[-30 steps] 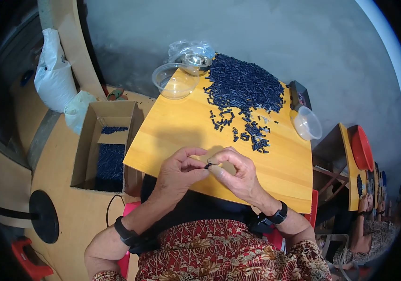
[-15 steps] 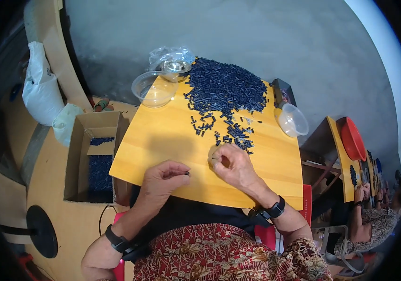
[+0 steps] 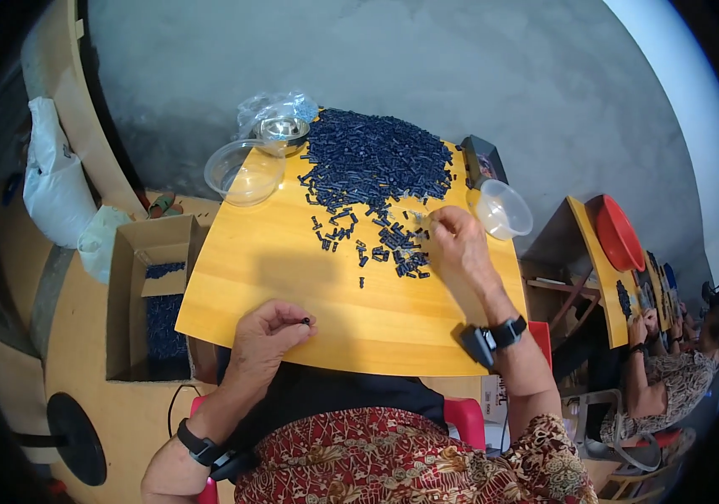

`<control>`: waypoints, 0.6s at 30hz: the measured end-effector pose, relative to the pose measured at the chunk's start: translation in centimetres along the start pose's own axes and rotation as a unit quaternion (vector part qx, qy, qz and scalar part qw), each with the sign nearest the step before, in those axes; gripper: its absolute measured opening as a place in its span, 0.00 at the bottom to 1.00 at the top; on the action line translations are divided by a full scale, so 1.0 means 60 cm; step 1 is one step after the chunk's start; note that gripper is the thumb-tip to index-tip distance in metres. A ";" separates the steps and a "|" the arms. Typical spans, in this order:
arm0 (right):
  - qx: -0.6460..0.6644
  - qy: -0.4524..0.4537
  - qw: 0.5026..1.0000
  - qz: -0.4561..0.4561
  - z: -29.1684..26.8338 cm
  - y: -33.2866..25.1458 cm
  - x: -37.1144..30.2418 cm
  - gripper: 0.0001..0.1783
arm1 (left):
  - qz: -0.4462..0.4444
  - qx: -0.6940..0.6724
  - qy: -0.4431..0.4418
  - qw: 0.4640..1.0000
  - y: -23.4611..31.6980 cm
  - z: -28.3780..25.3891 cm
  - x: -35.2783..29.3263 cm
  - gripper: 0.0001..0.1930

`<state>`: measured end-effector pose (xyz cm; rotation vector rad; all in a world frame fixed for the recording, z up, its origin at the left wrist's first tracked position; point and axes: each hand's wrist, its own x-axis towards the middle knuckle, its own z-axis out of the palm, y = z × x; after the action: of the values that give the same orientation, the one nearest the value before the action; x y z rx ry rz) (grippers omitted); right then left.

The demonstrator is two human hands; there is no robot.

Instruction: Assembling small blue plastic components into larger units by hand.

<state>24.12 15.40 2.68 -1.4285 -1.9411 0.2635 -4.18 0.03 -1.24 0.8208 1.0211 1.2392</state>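
Note:
A large pile of small dark tubular pieces covers the far part of the yellow tabletop, with looser ones scattered in front. My left hand is closed near the front edge, pinching a small black piece between thumb and fingertips. To the right of the loose pieces, my right hand reaches forward over the table. Its fingers are drawn together beside some tiny pale bits; whatever lies between the fingertips is too small to make out.
A clear bowl, a metal bowl and a plastic bag are at the far left; a translucent tub and a dark tray at the right. Left of the table stands a cardboard box. Another person works at the right.
My right hand has moved forward and right, from above the near tabletop to beside the loose pieces and pale bits. My left hand keeps its pinch. The view has shifted slightly.

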 end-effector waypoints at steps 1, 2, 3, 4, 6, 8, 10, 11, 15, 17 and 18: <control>-0.002 0.003 1.000 0.001 -0.001 0.035 0.014 0.08 | 0.001 0.000 -0.003 1.000 0.001 0.001 0.000 0.08; 0.013 0.009 1.000 0.008 0.002 0.082 0.027 0.08 | 0.003 0.010 0.000 1.000 0.003 0.004 0.002 0.08; 0.030 0.012 0.999 0.013 0.004 0.095 0.039 0.08 | 0.006 0.020 0.007 1.000 0.004 0.005 0.000 0.08; 0.030 0.013 0.999 0.013 0.004 0.107 0.048 0.08 | 0.006 0.020 0.006 1.000 0.006 0.007 0.000 0.08; 0.014 -0.003 1.000 0.022 0.007 0.114 0.060 0.08 | 0.002 0.020 0.012 1.000 0.004 0.005 0.001 0.08; -0.011 -0.007 1.000 0.023 0.019 0.122 0.077 0.08 | -0.002 0.021 0.009 1.000 0.009 0.007 -0.001 0.08; -0.036 -0.011 0.999 0.023 0.032 0.124 0.089 0.08 | -0.005 0.022 0.006 1.000 0.013 0.008 -0.003 0.08; -0.058 -0.018 0.998 0.029 0.038 0.123 0.093 0.08 | -0.002 0.023 0.003 1.000 0.012 0.007 -0.002 0.08; -0.093 -0.050 0.993 0.056 0.046 0.122 0.105 0.08 | -0.005 0.017 -0.004 1.000 0.010 0.006 -0.001 0.07; -0.106 -0.051 0.992 0.041 0.050 0.117 0.110 0.08 | -0.008 0.019 -0.003 1.000 0.013 0.006 -0.002 0.07; -0.119 -0.053 0.991 0.025 0.053 0.114 0.111 0.08 | -0.011 0.021 -0.002 1.000 0.015 0.006 -0.005 0.07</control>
<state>26.31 24.67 -0.61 -1.6484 -2.0802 0.1368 -4.18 -0.09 -0.25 0.8415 1.0527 1.2016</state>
